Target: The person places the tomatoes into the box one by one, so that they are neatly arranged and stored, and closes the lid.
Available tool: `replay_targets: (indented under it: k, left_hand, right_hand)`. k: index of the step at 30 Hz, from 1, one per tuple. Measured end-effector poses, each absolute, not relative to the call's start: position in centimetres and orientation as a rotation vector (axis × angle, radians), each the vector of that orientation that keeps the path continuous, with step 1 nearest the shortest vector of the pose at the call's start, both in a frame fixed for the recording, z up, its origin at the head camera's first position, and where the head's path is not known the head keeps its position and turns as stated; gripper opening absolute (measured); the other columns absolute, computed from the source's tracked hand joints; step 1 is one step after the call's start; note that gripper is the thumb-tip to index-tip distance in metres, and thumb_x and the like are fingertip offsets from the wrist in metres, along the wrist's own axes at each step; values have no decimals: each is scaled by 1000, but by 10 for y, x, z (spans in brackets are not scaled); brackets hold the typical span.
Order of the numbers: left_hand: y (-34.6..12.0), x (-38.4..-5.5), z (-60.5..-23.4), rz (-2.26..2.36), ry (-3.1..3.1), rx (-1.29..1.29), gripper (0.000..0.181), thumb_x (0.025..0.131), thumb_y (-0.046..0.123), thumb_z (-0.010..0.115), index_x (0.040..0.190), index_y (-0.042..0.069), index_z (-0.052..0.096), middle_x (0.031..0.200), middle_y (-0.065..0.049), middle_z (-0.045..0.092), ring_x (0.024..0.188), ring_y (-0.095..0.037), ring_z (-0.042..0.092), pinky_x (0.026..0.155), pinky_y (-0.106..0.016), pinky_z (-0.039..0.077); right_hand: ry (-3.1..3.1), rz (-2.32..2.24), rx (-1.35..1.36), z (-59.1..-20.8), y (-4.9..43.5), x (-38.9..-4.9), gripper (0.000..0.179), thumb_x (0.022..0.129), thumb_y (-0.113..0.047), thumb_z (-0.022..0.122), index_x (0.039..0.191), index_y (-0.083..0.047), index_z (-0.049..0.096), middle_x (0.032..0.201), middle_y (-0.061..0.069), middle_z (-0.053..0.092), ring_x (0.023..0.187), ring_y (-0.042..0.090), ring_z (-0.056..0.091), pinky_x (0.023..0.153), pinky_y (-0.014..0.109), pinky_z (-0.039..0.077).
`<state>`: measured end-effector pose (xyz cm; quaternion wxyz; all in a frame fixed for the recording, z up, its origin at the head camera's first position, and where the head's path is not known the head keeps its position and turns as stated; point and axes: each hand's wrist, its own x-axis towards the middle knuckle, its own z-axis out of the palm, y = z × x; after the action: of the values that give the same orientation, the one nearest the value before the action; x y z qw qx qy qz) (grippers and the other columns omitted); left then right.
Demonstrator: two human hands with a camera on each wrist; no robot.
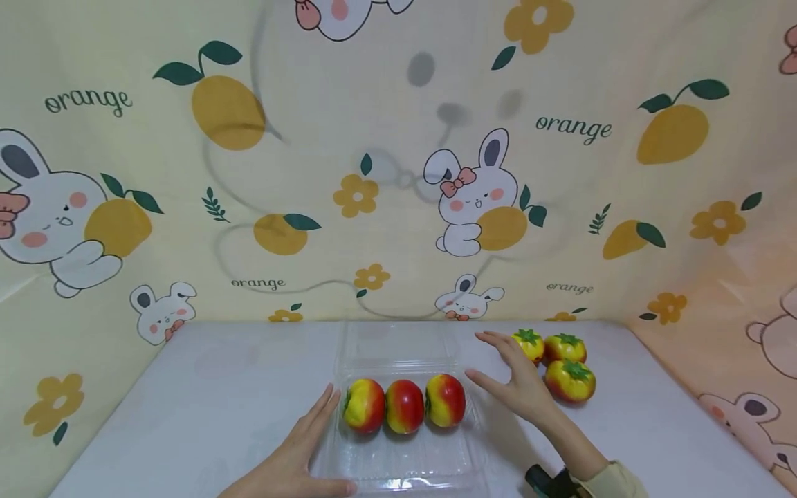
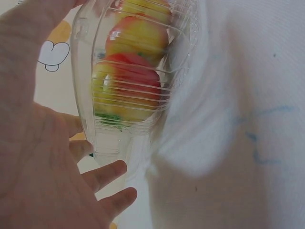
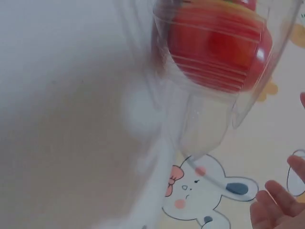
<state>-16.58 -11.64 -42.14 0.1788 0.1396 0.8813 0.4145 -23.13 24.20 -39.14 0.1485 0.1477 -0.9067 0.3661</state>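
A clear plastic clamshell box [image 1: 429, 456] lies with its lid [image 1: 398, 342] folded back. Three red-and-yellow persimmons sit side by side across it: left [image 1: 364, 406], middle [image 1: 405, 407] and right [image 1: 445, 400]. At the box's left side is my left hand [image 1: 292, 449], its fingers extended along the edge and its thumb toward the front rim. The left wrist view shows its spread fingers beside the ribbed wall [image 2: 133, 90]. My right hand [image 1: 519, 384], fingers apart and holding nothing, hovers right of the box, between it and the other persimmons.
Three more persimmons with green leafy tops form a group at the back right: one [image 1: 529, 344] partly behind my right hand, one [image 1: 565, 348] and one [image 1: 570, 380]. The white tabletop [image 1: 205, 401] meets a printed cloth [image 1: 398, 228] at its back edge.
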Motion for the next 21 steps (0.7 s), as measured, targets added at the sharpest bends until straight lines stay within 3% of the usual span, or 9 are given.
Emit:
replay_targets:
  k: [4,15,21]
  left_hand:
    - [-117,-167,-422,1161,2480,379,112,70,57,75,155,31,6,163,-2,-2,143,-44,17,96,-78,26]
    - [-118,-166,-423,1187,2480,407,113,70,57,74,155,29,6,163,-3,-2,143,-45,15,96,-78,27]
    - [-118,-166,-423,1193,2470,366,114,68,57,75,155,30,6,163,-1,-2,143,-43,16,95,-77,29]
  right_hand:
    - [-2641,1125,292,-389,246,-233,64,83,-35,74,137,-12,49,139,15,46,127,40,44,102,57,41]
    - [-2631,1129,158,-376,262,-241,65,87,-37,69,142,-12,44,148,19,36,134,41,32,103,71,29]
    - [-2605,1121,155,-376,269,-249,65,87,-35,70,141,-8,45,149,21,32,136,44,27,105,72,23]
